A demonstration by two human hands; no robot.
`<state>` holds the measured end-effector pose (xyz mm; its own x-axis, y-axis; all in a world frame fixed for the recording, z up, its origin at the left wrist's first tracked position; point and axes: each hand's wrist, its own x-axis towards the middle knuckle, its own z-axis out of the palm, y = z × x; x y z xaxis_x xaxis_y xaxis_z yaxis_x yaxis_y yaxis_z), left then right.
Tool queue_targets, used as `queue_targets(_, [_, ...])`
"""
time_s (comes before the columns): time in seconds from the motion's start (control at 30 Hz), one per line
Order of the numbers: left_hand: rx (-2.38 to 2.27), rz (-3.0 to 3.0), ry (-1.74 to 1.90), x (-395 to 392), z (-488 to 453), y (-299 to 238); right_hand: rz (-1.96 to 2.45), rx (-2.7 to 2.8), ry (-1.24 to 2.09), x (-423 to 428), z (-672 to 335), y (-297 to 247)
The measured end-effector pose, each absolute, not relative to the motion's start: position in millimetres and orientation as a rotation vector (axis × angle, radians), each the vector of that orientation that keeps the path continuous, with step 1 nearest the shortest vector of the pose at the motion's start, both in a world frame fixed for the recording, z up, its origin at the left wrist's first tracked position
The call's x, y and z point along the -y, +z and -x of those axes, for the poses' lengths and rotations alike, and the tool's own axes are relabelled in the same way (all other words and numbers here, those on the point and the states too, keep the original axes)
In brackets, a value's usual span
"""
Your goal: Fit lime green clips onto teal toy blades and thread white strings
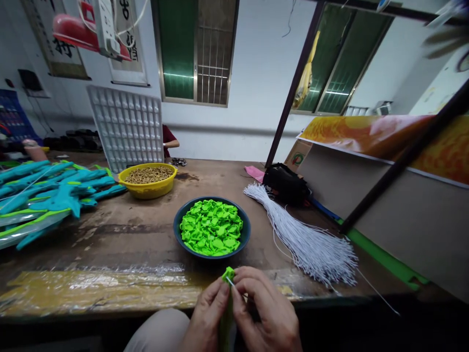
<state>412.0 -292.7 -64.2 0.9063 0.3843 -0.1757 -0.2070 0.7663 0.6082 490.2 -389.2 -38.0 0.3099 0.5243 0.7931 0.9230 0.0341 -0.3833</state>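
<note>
Close to the table's front edge, my left hand (pixel 207 313) is closed on a small bright green plastic piece (pixel 228 272). My right hand (pixel 269 310) pinches a thin white cord (pixel 230 282) against that piece; whether it passes through a hole cannot be made out. Just beyond both hands stands a dark bowl (pixel 176 234) heaped with similar green plastic pieces (pixel 212 227). A long bundle of white cords (pixel 304 239) lies on the table to the right. Something greenish and blurred hangs below the piece, between my hands.
Teal plastic parts with green edges (pixel 66 193) are piled at left. Behind the bowl, a yellow basin (pixel 148 190) holds small brownish rings, with a grey moulded tray (pixel 126 127) upright behind it. A black bag (pixel 286 183) sits back right. Another person's arm (pixel 171 143) shows beyond the tray.
</note>
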Motion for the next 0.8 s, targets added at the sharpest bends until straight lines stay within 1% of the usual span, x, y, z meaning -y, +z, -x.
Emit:
queue_targets(0.27, [-0.23,-0.613,0.28,293.9,-416.3,-71.2,1.67,1.288,-0.455,392.4,-490.1,-32.9])
queue_targets(0.6, [-0.188,-0.772,0.352,302.2,-424.0,-84.6,1.799,1.307,-0.539,394.3,-493.8,-44.5])
queue_targets(0.8, [-0.131,-0.455,0.363,308.2,-443.9,-115.0,1.882,1.312,-0.534,394.8,-510.6,-69.5])
